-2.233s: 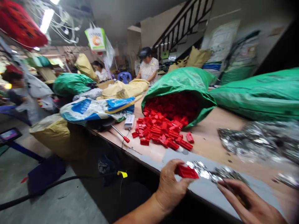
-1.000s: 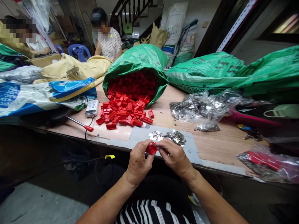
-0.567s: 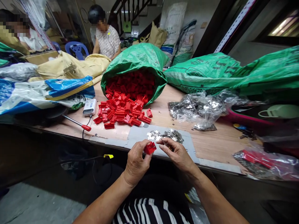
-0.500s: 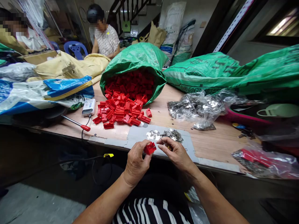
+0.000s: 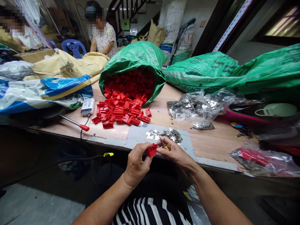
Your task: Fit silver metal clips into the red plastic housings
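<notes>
My left hand [image 5: 136,164] grips a small red plastic block [image 5: 151,150] between thumb and fingers, just off the table's front edge. My right hand [image 5: 175,154] pinches a thin metal pick with a yellow handle [image 5: 166,147], close beside the block. Its point rises towards a heap of small silver metal parts [image 5: 166,135] lying on a grey card sheet [image 5: 138,135]. Beyond the card, many loose red blocks [image 5: 117,112] spill from the mouth of a green sack [image 5: 132,54].
A co-worker [image 5: 100,39] sits across the wooden table [image 5: 211,140]. A clear bag of silver parts [image 5: 197,109] lies right of the red heap. Nearby are a red-handled screwdriver [image 5: 76,122], a white battery pack [image 5: 87,107], and another green sack [image 5: 206,70].
The view has swung right since the oldest frame and drifted slightly since. My hands came together, parted a little, then closed in again around the red block. The yellow handle now shows in my right hand.
</notes>
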A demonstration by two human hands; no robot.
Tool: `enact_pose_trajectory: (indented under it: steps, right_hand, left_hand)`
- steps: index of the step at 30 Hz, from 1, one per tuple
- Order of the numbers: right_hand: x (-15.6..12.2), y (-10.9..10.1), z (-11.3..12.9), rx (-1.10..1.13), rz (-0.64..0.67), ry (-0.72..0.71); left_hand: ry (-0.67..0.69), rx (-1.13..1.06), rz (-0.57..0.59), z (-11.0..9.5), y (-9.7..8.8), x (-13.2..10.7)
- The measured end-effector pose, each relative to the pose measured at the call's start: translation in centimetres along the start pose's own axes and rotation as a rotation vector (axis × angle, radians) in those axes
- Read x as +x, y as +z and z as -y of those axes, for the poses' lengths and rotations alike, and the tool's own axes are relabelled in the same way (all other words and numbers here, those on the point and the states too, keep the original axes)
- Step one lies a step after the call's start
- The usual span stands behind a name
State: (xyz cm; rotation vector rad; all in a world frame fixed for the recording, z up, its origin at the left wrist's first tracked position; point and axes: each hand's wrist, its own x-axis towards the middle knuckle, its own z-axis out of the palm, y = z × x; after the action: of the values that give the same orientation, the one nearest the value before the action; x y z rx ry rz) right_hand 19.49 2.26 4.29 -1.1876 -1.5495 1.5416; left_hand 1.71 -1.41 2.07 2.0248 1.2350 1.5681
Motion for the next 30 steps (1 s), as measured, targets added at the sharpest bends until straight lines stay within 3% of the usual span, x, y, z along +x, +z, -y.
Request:
enact_pose_trajectory:
  steps: [3, 8, 12, 23, 30]
  right_hand:
    - [0.0, -0.1, -0.1, 0.150, 0.095, 0.088]
    - [-0.1, 0.2, -0.8, 0.122, 0.076, 0.020]
    - [-0.6, 0.4, -1.3, 0.181, 0.080, 0.083]
    - [-1.1, 0.5, -0.8, 0.237, 0.135, 0.163]
    - [-1.8, 0.8, -0.7, 0.263, 0.146, 0.201]
  left_hand:
    - [0.019, -0.044, 0.023, -0.1, 0.2, -0.2]
    - [0.039, -0.076, 0.077, -0.2, 0.2, -0.5]
    - [0.038, -0.096, 0.080, -0.3, 0.1, -0.7]
    - [-0.145, -0.223, 0.066, -0.3, -0.1, -1.0]
    - [-0.226, -0.322, 0.121, 0.2, -0.3, -1.5]
